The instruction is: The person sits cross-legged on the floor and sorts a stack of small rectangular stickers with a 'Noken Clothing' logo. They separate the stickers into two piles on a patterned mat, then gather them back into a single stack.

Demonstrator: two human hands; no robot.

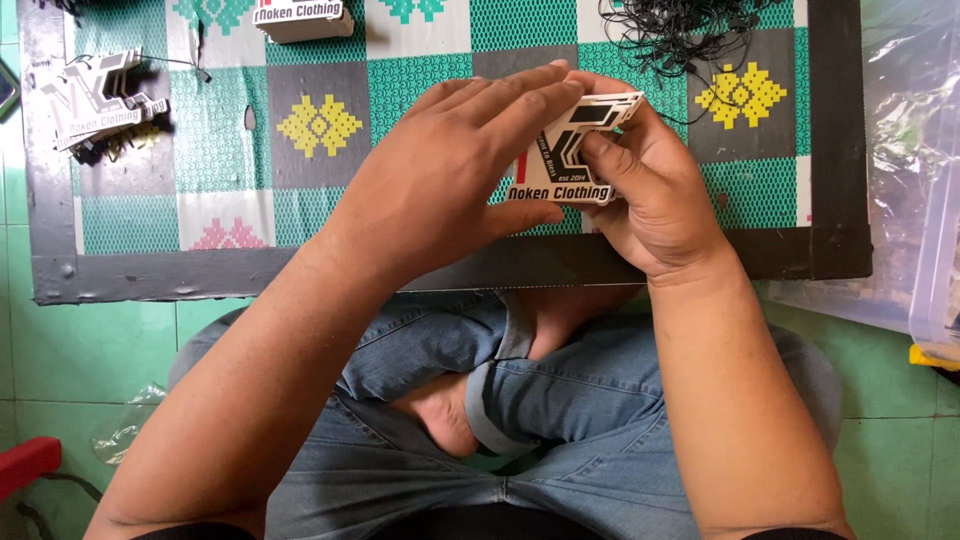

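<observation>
My left hand (460, 165) and my right hand (645, 190) meet over the near edge of a low table (300, 270). Together they grip a small stack of white shaped card tags (575, 150) with black and red print. The left fingers lie flat across the stack's top, the thumb under its lower edge. My right thumb presses on the front of the tags and the fingers wrap behind them.
A fanned pile of the same tags (95, 100) lies at the table's far left, another stack (300, 18) at the top. A tangle of black strings (680, 35) lies top right. Clear plastic bags and a bin (920, 200) stand right. My crossed legs in jeans are below.
</observation>
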